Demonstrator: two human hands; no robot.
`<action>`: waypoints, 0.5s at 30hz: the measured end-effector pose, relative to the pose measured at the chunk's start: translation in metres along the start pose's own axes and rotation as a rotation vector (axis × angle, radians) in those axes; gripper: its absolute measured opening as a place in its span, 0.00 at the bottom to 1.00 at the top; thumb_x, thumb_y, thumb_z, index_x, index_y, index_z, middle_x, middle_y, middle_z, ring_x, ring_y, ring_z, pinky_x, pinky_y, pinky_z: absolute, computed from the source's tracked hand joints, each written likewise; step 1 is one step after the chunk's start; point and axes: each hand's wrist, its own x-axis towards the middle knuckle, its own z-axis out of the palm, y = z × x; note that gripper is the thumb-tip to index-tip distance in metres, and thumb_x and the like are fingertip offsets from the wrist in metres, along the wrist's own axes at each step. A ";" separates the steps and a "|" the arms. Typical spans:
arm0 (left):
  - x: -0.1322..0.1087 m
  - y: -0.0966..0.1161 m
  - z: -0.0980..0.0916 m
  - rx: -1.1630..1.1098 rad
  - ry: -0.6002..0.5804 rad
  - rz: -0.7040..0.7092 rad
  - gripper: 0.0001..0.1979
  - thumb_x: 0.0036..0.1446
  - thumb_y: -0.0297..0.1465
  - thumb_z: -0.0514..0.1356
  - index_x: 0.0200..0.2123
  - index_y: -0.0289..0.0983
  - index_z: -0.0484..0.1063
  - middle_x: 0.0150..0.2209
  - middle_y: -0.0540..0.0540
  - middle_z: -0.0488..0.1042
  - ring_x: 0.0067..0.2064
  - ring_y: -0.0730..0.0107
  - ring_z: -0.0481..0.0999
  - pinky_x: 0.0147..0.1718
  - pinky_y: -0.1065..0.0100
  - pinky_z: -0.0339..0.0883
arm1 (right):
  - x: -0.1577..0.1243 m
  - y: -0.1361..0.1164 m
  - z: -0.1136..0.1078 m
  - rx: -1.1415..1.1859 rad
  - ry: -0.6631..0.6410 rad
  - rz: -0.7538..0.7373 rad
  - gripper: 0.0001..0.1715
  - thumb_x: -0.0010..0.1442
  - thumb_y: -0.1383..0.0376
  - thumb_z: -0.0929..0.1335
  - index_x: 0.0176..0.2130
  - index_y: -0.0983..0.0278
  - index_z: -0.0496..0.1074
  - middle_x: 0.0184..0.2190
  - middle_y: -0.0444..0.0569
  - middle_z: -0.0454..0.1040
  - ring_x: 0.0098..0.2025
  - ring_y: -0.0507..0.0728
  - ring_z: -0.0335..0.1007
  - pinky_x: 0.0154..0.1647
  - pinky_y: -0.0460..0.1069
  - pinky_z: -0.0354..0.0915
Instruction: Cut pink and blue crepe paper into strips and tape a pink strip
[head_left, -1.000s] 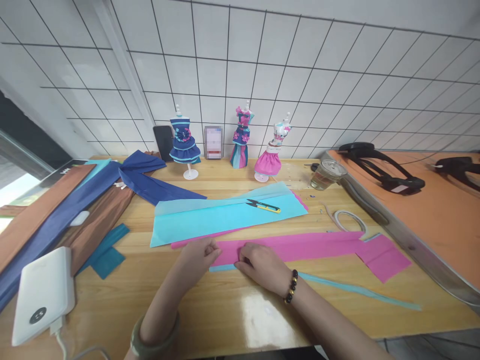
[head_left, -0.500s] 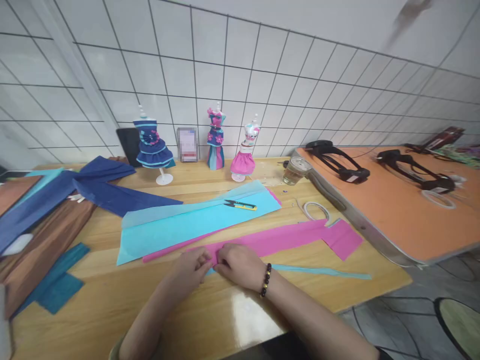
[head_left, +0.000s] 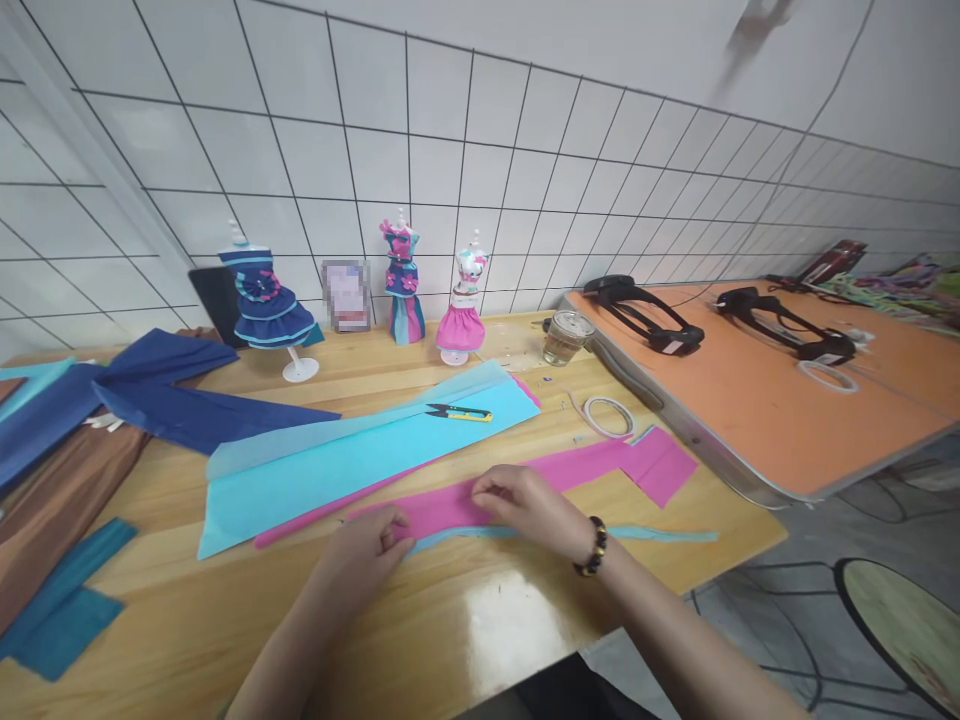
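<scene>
A long pink strip [head_left: 442,506] of thin paper or cloth lies flat before me, with a narrow light-blue strip [head_left: 645,534] along its near edge. My left hand [head_left: 373,548] is closed at the pink strip's left end, its curled fingers gripping the edge where pink and blue meet. Over the middle of the pink strip, my right hand [head_left: 529,512] is closed in a pinch; whatever its fingertips hold is too small to make out. Beyond lies a wide light-blue sheet [head_left: 300,485] with yellow-handled thread snips [head_left: 459,413] on top.
Three small dress forms [head_left: 274,310] in doll dresses stand along the tiled wall. A glass [head_left: 568,338] and a tape roll [head_left: 609,416] are to the right, near an orange table [head_left: 757,420] holding black headsets. Navy cloth [head_left: 217,400] and brown cloth [head_left: 90,480] lie left.
My right hand has moved right along the pink strip, away from my left hand, uncovering more of both strips. My left hand stays at the left end. The view has shifted slightly right.
</scene>
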 end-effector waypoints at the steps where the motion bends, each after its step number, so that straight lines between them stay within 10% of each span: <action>1: 0.000 -0.001 0.001 0.005 0.000 -0.002 0.10 0.51 0.35 0.51 0.35 0.39 0.68 0.22 0.54 0.66 0.26 0.71 0.66 0.26 0.71 0.53 | -0.006 0.005 -0.007 -0.022 -0.001 0.035 0.10 0.59 0.64 0.62 0.33 0.64 0.71 0.31 0.46 0.73 0.32 0.51 0.67 0.32 0.44 0.60; 15: 0.004 -0.004 0.004 0.043 -0.023 -0.058 0.15 0.50 0.39 0.52 0.38 0.40 0.68 0.23 0.54 0.66 0.27 0.69 0.67 0.27 0.71 0.55 | -0.064 0.036 -0.039 -0.316 -0.064 0.144 0.06 0.55 0.68 0.66 0.26 0.63 0.65 0.29 0.45 0.69 0.35 0.53 0.64 0.37 0.47 0.57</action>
